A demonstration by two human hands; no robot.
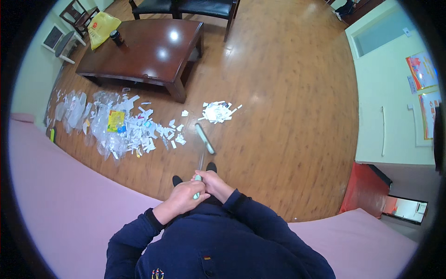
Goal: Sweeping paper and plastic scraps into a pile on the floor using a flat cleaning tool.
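Both my left hand (186, 196) and my right hand (210, 181) are closed round the pale green handle of a floor broom or squeegee, in front of my waist. Its long head (205, 138) lies at a slant on the wooden floor, just beyond my shoes. A small heap of white paper scraps (217, 112) lies past the head, not touching it. Left of the head spreads a larger heap of paper scraps (141, 130), mixed with clear plastic bags (104, 134) and a yellow printed packet (116, 120). A few loose scraps (180, 138) lie between that heap and the head.
A dark wooden coffee table (139, 52) holds a yellow plastic bag (101, 28) and a dark jar (116, 37). A black bench (205, 7) stands behind it. Pink fabric-covered surfaces (83, 209) flank me. At the far upper right, part of another person (343, 10) shows.
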